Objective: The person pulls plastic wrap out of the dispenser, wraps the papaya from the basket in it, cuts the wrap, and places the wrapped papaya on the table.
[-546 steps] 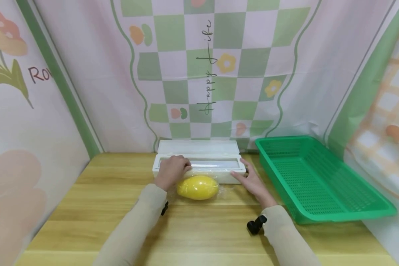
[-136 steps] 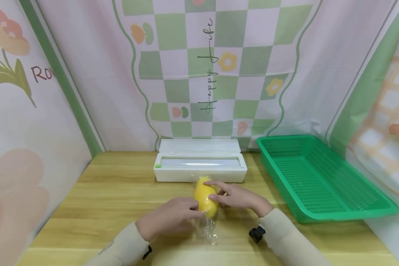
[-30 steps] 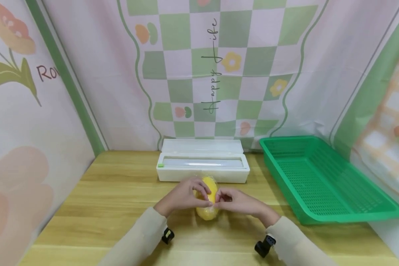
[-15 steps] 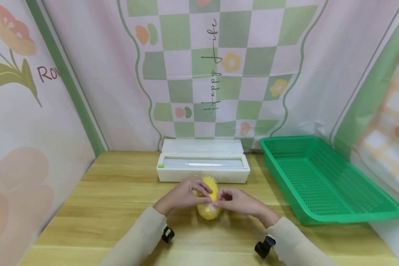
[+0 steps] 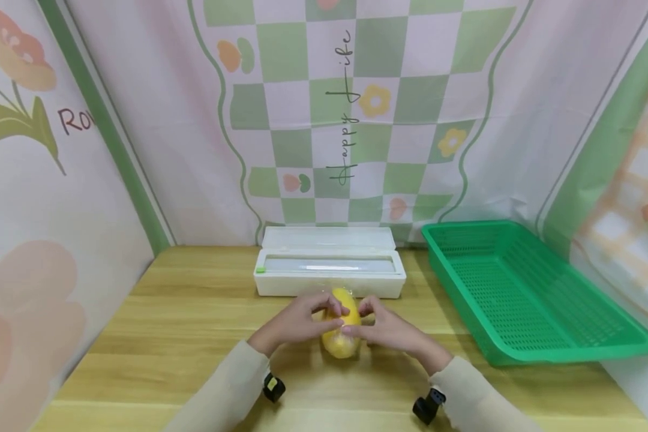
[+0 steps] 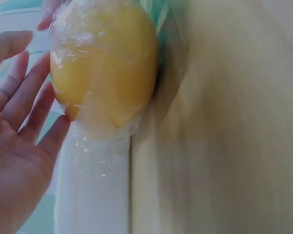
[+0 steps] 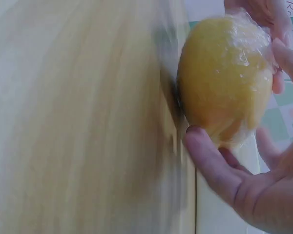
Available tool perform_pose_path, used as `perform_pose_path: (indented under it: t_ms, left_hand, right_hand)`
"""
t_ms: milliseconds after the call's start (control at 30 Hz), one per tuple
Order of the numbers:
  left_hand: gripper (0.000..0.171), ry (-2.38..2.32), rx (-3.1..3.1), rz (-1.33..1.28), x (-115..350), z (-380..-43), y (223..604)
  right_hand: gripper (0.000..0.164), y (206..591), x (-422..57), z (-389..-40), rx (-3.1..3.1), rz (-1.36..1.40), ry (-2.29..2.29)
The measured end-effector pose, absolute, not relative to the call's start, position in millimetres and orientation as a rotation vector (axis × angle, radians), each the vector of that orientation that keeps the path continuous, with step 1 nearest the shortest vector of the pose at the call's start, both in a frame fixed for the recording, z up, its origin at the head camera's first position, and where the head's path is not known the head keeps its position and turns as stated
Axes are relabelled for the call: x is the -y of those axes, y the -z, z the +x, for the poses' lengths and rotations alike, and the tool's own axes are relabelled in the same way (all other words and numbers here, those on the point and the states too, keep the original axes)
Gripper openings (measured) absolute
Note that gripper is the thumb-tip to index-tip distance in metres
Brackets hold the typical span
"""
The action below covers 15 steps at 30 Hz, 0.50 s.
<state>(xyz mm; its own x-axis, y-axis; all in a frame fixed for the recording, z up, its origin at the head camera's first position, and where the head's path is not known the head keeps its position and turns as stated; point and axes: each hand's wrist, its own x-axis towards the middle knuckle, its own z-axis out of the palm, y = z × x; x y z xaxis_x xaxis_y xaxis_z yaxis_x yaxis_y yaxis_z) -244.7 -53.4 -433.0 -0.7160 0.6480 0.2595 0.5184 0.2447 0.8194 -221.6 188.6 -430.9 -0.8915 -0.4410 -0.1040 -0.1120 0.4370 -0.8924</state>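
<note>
A yellow oval fruit [image 5: 341, 345], wrapped in clear cling film, lies lengthwise on the wooden table in the head view. Crinkled film [image 6: 71, 39] gathers on its upper side. My left hand [image 5: 299, 321] reaches over it from the left; the left wrist view shows spread fingers [image 6: 27, 100] touching its side. From the right, my right hand [image 5: 394, 330] holds the fruit. In the right wrist view its thumb [image 7: 288, 61] presses the film on top and its lower fingers [image 7: 212, 163] curl against the side near the table.
Just behind the fruit stands a white cling film dispenser [image 5: 329, 284], its lid [image 5: 328, 238] raised and a green slider [image 5: 261, 270] at its left end. A green perforated basket [image 5: 518, 294] sits at the right. A patterned cloth [image 5: 281, 108] hangs behind the table.
Earlier, film trailed off the fruit's near end; now it is folded up over it. In the last half second my fingertips and thumbs have parted slightly, and the fruit has shifted slightly right.
</note>
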Motion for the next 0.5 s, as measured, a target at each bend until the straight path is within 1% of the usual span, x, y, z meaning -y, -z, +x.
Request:
perform_pose_path:
  t_ms: [100,167,267,333,500]
  left_hand:
    - [0.016,-1.551,-2.398,0.966,61,-244,437]
    - [0.022,-1.558,-2.471,0.846,69,-245,441]
    - [0.036,-1.433,-2.560,0.694,78,-246,444]
    - [0.044,-1.358,-2.527,0.671,80,-247,445]
    - [0.053,-1.358,-2.338,0.664,69,-249,445]
  right_hand:
    - [0.089,432,-187,-220,-2.273,-0.444,1.510]
    - [0.098,433,-187,-219,-2.234,-0.474,1.514]
    - [0.100,435,-187,-217,-2.253,-0.511,1.463]
    - [0.101,436,-187,-216,-2.293,-0.523,1.430]
    - [0.101,437,-183,-212,-2.345,-0.587,1.396]
